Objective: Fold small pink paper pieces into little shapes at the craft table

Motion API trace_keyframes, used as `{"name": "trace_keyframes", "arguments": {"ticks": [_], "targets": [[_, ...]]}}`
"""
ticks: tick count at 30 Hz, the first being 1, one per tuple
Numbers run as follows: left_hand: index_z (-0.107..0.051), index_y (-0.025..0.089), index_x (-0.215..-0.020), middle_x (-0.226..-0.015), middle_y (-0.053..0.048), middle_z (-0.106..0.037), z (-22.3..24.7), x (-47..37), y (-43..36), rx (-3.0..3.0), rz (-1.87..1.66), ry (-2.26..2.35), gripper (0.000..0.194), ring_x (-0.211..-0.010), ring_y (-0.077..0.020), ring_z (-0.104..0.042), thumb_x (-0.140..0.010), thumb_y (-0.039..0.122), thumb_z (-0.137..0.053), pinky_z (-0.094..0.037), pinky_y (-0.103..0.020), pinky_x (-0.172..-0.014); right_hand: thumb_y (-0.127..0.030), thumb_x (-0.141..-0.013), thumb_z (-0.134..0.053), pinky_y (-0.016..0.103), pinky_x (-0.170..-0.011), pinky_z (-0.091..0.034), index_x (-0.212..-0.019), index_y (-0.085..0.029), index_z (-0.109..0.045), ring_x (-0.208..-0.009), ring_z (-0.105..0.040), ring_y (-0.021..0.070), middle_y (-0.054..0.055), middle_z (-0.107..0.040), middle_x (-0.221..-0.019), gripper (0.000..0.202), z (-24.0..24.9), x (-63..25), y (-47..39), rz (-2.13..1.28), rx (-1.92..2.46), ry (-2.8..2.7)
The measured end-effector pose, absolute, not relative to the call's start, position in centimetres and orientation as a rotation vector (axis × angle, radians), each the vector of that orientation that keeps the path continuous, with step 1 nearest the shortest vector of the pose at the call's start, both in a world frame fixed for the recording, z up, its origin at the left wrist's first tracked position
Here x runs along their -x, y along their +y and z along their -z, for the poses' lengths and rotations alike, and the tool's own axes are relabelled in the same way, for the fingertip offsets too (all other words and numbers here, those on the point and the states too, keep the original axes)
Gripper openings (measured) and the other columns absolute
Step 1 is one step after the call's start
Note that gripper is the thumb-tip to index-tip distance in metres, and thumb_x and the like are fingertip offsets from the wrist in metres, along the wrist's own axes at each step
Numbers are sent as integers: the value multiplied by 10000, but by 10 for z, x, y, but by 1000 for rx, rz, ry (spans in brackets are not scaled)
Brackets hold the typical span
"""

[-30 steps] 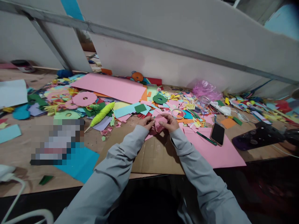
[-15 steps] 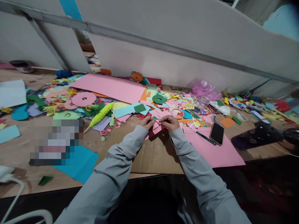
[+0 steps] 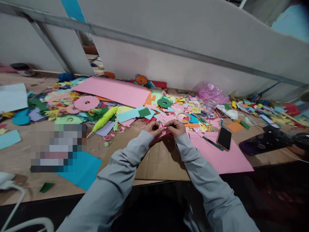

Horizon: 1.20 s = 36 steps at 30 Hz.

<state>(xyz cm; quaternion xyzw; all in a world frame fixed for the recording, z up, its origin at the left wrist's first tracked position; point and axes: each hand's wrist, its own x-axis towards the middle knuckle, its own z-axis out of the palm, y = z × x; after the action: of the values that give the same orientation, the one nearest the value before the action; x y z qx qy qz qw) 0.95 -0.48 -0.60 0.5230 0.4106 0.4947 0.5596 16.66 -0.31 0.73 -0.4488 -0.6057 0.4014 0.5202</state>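
Note:
Near the middle of the head view, my left hand (image 3: 154, 128) and my right hand (image 3: 176, 128) are close together, fingers bent in a pinch. Between them is a small piece of pink paper (image 3: 161, 134), partly covered by my fingers. Both hands hold it over a brown cardboard sheet (image 3: 159, 162). Just beyond the hands lies a heap of paper scraps (image 3: 166, 116) in pink, green and other colours. A pale ring-shaped roll (image 3: 183, 117) rests right behind my right hand.
To the right are a large pink sheet (image 3: 214, 158), a dark pen (image 3: 212, 143), a phone (image 3: 224, 138) and a dark purple bottle (image 3: 263, 143). Leftward lie a yellow-green yarn spindle (image 3: 105, 121) and a blue sheet (image 3: 84, 167). A white panel (image 3: 149, 58) stands behind.
My left hand has shifted slightly right, closer to my right hand. The pink paper between them shows less and its raised tip is now covered. My right hand stays about where it was.

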Motion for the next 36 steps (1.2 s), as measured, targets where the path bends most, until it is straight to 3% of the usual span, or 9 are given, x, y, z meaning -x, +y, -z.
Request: {"name": "trace_keyframes", "arguments": {"ticks": [15,27,32,36], "targets": [[-553,169,-641,-470,67,-440,0,-3,-7,-1205,-1172,1050,389,-433,-62,-334,-583,506,-738,-251,-212,-430,-240,-642,-635,296,-715,-465,-737,-209,-670,-752,-572,163,13,-645,-774,106,-6,-163,-3,-1010,1033,-1424],[-552,165,-639,-508,54,-417,5,-3,-4,-1360,-1184,1081,328,-498,-79,-343,-664,479,-644,-274,-205,-462,-396,-646,-737,293,-713,-480,-808,-204,-632,-716,-569,141,11,-626,-777,273,4,-160,0,-1086,1004,-1393],[-544,175,-632,-520,49,-394,12,-4,-1,-1487,-1165,1093,313,-523,-97,-339,-693,477,-595,-266,-220,-491,-431,-623,-756,324,-792,-491,-898,-205,-653,-815,-603,165,32,-664,-886,371,5,-160,0,-1132,990,-1397],[-523,184,-633,-534,45,-415,18,-4,3,-1587,-1149,1128,285,-537,-111,-355,-717,451,-573,-276,-230,-515,-395,-617,-762,332,-825,-481,-855,-211,-695,-864,-612,186,31,-682,-890,309,3,-162,1,-1127,1002,-1438]]}}
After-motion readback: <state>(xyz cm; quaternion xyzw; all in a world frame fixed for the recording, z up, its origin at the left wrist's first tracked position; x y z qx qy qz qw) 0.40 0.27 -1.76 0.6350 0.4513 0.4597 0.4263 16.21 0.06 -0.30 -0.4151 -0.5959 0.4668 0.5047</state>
